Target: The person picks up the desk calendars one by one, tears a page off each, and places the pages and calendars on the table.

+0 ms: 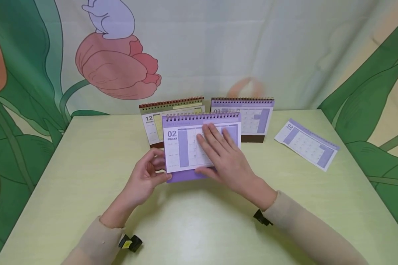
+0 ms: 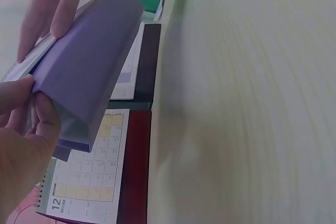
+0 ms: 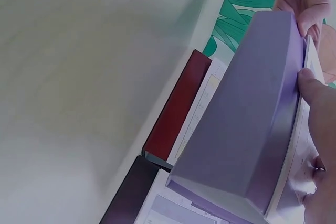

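Calendar (image 1: 185,147) sits pinched in left hand (image 1: 146,180) grip, right hand (image 1: 225,158) flat on it.

I see a lilac calendar (image 1: 185,147) with white pages and a purple "02". At eleven o'clock from it, the "12" calendar (image 1: 152,125) shows red coils, cream-yellow squares, a maroon base. At one o'clock, the "03" calendar (image 1: 252,117) is purple on dark brown. The table (image 1: 86,165) is pale yellow-green; the backdrop (image 1: 119,70) carries a pink tulip, green leaves.
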### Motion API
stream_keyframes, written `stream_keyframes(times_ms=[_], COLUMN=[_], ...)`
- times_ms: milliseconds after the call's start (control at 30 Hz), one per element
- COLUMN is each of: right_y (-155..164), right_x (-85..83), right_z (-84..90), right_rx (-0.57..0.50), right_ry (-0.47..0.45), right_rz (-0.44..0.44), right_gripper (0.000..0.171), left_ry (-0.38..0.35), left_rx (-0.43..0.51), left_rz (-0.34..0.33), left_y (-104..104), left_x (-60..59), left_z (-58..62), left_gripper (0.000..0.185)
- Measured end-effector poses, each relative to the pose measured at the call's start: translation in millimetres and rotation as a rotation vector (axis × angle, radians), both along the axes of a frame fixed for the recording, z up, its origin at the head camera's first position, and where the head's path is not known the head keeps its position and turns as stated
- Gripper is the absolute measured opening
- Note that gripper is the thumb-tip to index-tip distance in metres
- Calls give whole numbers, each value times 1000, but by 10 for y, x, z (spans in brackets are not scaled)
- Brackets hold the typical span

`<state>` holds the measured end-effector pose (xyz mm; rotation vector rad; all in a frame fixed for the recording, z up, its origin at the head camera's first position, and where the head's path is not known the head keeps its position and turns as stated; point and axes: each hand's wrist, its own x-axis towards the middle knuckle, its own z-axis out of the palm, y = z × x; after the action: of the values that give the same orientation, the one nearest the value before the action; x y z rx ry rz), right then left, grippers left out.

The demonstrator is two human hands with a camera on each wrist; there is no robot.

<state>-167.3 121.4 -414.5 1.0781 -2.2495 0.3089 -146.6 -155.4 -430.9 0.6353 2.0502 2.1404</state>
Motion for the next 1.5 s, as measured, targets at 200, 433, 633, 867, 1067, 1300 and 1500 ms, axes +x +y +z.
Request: stream_keyframes(times_ms=[200,433,633,867,1067,1300,1500], right_y=[23,48,64,73,83,101,84], right_x=[-33,-36,-49,-58,-65,-66,-24], right_z=[58,81,93,94,92,61,50], right_rx=[17,17,12,3,-1,-7,-37], right_ry=[2,-25,-35,-60,-62,-13,70], right_rz=[7,20,34,45,61,102,168], right_gripper=[86,89,87,89,85,68,43], left_ry=[7,-10,-19,-29,-37,-41,-46], left_rx=[10,12,16,15,22,33,30], left_rz=[-6,-10,-17,-23,-23,-34,-44], left_y=[1,11,15,6,-4,-7,-5], left_x=[-15,-12,-8,-24,-34,-40,-52], left_z=[12,27,38,19,-14,-19,-11], left_gripper=[46,47,46,45,44,45,44])
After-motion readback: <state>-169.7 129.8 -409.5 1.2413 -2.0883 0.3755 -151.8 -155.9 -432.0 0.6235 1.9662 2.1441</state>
